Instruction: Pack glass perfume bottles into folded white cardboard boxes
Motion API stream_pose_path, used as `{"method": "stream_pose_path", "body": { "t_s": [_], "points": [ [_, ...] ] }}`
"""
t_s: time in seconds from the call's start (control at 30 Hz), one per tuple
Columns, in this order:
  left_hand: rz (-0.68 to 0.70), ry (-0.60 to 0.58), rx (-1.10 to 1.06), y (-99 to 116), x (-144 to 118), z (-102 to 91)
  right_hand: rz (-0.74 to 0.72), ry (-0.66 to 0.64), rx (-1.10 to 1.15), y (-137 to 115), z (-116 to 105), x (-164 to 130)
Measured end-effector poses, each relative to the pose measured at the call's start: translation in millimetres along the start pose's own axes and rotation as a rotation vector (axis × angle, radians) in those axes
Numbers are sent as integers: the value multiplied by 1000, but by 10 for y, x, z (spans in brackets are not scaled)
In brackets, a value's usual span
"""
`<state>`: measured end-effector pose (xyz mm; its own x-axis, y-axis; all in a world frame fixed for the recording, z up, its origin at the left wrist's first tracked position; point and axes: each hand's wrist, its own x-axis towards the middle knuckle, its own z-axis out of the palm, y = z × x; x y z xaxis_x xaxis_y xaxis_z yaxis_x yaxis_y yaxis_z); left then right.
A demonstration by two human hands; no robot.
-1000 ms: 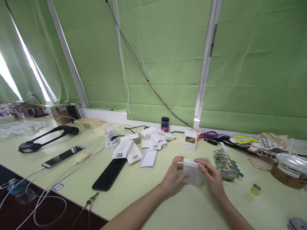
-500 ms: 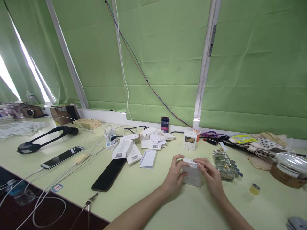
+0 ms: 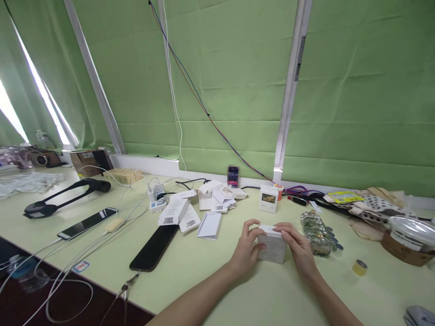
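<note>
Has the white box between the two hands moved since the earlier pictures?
No, not visibly: the white box keeps its place in front of the standing picture box.

Labels All Around, Words Too Tiny

Working from far away, I can't read one word or number here. The small white paper box (image 3: 272, 251) has faint grey print, too fuzzy for me. I see black stripy barcodes (image 3: 168, 221) on the long white paper carton (image 3: 175, 210), on the flat white paper carton (image 3: 188, 217) next to it, and on a white paper piece (image 3: 215, 208) in the heap. Small dark marks sit under the picture on the upright white box (image 3: 267, 207). A white sticker with a blue edge (image 3: 81, 266) shows a red mark. The shiny yellow packet (image 3: 345, 197) and brown card cup sleeve (image 3: 401, 250) have blurry print.
</note>
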<state>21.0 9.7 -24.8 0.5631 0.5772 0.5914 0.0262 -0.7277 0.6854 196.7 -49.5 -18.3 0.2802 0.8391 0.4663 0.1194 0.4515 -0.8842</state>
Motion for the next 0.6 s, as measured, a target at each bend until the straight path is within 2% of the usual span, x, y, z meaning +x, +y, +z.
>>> {"method": "stream_pose_path", "body": {
  "t_s": [0.6],
  "points": [
    [36, -3, 17, -17, -11, -12, -45, -22, -23, 85, -21, -6]
  ]
}}
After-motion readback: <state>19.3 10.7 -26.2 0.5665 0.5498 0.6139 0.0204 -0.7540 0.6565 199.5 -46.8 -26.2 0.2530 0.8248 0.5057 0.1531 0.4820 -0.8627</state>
